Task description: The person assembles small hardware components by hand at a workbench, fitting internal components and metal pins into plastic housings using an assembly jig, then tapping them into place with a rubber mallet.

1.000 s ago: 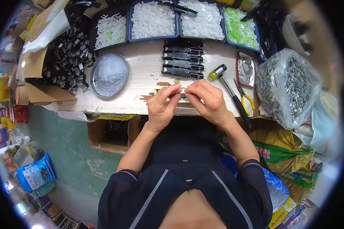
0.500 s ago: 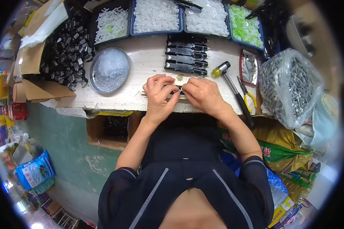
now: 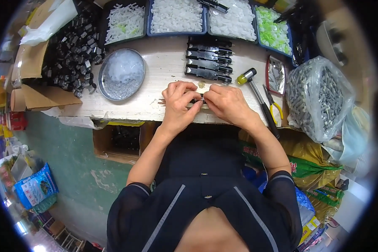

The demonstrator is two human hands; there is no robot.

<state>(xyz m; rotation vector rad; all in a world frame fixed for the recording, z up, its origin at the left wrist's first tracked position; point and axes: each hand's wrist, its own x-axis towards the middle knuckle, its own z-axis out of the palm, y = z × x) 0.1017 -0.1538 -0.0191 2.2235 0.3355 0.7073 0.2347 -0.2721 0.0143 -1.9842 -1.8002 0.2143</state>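
Head view: two bare hands meet over a small, narrow dark part [image 3: 196, 100] near the front edge of a pale, worn wooden desk [image 3: 164, 56], just short of a row of long black-and-silver assemblies [image 3: 208, 64]. The left hand [image 3: 179, 103] has its thumb and finger drawn in around the part, while the right hand [image 3: 227, 102] bunches its fingertips on the other end; how firmly either grip presses, and whether a smaller piece sits beneath, cannot be told.

So slight a part could skid or tip if the two hands push unevenly, and a loose pinch so close to the edge might send it to the floor. Near the right forearm, a black-handled hammer with a yellow-tipped head [image 3: 262, 104] overhangs the edge; a stray elbow could knock it down.
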